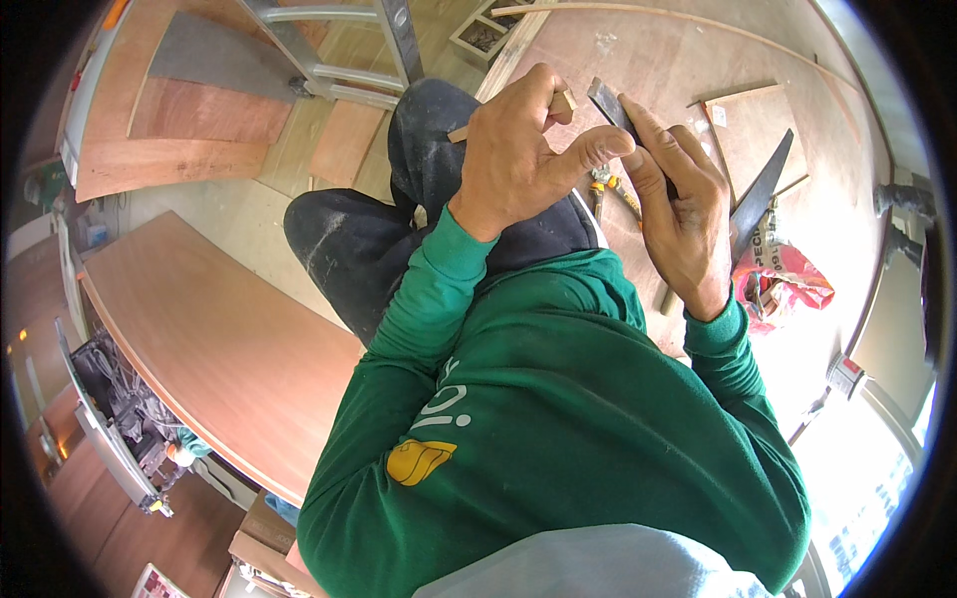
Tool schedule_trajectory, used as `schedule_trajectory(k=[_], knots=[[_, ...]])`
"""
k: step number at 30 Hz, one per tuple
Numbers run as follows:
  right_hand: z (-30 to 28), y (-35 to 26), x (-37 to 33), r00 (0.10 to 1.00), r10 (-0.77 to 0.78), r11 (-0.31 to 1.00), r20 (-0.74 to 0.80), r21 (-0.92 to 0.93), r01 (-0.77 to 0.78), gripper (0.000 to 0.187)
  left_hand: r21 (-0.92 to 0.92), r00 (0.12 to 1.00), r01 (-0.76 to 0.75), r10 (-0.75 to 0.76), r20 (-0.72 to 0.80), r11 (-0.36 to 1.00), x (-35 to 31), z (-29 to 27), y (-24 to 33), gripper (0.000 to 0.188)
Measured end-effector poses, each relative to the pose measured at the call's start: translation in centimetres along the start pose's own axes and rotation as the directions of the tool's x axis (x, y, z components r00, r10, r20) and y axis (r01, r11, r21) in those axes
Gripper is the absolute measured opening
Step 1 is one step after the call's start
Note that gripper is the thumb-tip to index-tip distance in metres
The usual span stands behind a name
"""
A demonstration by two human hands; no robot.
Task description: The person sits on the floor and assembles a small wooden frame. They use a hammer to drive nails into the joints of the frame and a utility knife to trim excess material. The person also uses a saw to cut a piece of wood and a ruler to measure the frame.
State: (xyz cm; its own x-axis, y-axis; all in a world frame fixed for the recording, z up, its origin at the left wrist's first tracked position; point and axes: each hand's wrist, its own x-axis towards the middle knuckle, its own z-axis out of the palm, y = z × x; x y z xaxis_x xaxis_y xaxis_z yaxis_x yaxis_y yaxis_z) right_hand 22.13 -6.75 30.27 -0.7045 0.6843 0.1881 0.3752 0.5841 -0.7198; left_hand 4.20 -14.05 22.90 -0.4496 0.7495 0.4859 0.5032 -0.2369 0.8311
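My left hand [518,149] is closed around a thin wooden strip [564,106]. One end sticks out by the fingers and the other shows behind the hand, above my knee. My right hand [683,194] grips a dark, flat metal tool [610,106], its squared end pointing up and left toward the strip. Most of the tool is covered by my fingers, so its exact kind cannot be made out. The left thumb reaches across to the right fingertips, close beside the tool. A small gap shows between the strip and the tool's end.
A handsaw [762,189] leans by a square wooden panel [758,135] and a red-and-white bag [793,287]. Yellow-marked pliers [626,196] lie beneath my hands. A ladder [394,40] stands ahead; a large wooden board [214,339] and a box of cables [120,389] are left.
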Motion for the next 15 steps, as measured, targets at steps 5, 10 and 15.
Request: schedule_trajectory(k=[5,10,15], knots=[[-0.3,-0.7,-0.5,0.997,0.017,1.000,0.070,-0.005,-0.017,0.037,0.029,1.000,-0.008,0.008,0.010,1.000,0.0,-0.1,0.0,0.069],[-0.1,-0.4,-0.1,0.998,0.002,1.000,0.057,-0.005,-0.001,0.037,-0.045,0.998,0.045,-0.043,0.049,0.998,-0.5,0.4,0.0,0.062],[1.4,2.6,0.8,0.988,-0.096,0.995,-0.119,-0.023,0.094,0.039,0.018,0.991,-0.026,0.023,0.133,1.000,-0.8,0.2,0.0,0.049]])
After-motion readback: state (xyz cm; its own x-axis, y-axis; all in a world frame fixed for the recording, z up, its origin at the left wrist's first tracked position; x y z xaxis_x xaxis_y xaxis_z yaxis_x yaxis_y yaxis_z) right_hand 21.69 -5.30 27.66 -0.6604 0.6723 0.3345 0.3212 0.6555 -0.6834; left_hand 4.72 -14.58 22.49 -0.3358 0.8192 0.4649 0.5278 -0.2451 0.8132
